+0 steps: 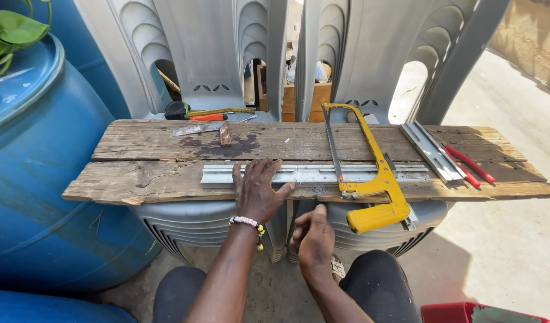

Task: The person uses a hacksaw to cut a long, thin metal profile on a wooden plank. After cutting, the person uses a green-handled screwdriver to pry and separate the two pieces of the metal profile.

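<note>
Your left hand (257, 191) presses flat on the rail (314, 174), fingers spread. Right hand (314, 236) loosely curled, empty. Hacksaw (370, 173) rests across the rail; cut looks barely begun, if at all.

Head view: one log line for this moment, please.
left hand: flat on long grey aluminium track | right hand: empty, below weathered wooden plank | yellow-framed hacksaw: resting across track, unheld

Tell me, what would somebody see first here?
Likely the bright yellow hacksaw lying across the long metal rail on the old wooden plank. The left hand presses flat on that rail, the right hand hangs just below the plank, and a big blue barrel stands at the left.
</note>
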